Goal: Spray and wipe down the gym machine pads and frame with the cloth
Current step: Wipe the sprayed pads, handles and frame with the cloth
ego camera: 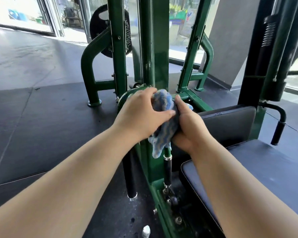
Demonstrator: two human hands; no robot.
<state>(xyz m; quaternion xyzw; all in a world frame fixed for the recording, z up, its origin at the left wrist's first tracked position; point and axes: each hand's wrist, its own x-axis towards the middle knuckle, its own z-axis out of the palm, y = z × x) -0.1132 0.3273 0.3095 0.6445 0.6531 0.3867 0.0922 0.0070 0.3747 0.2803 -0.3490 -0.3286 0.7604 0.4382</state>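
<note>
A blue and grey striped cloth (163, 117) is bunched between both hands above the green machine frame (157, 48). My left hand (141, 112) grips the cloth from the left, fingers curled over its top. My right hand (187, 127) holds it from the right, thumb pointing up along the cloth. A tail of the cloth hangs down toward a green bar. The black seat pad (265, 169) lies to the right, with a second black pad (230, 121) behind my right hand. A white spray-bottle top (146, 231) shows on the floor at the bottom edge.
Black rubber floor mats (41, 126) spread to the left. A black weight plate (100, 31) hangs on the frame at the back. Black handle grips (131, 177) stick out below the hands. A dark upright with a spring (268, 40) stands at right. Glass doors are behind.
</note>
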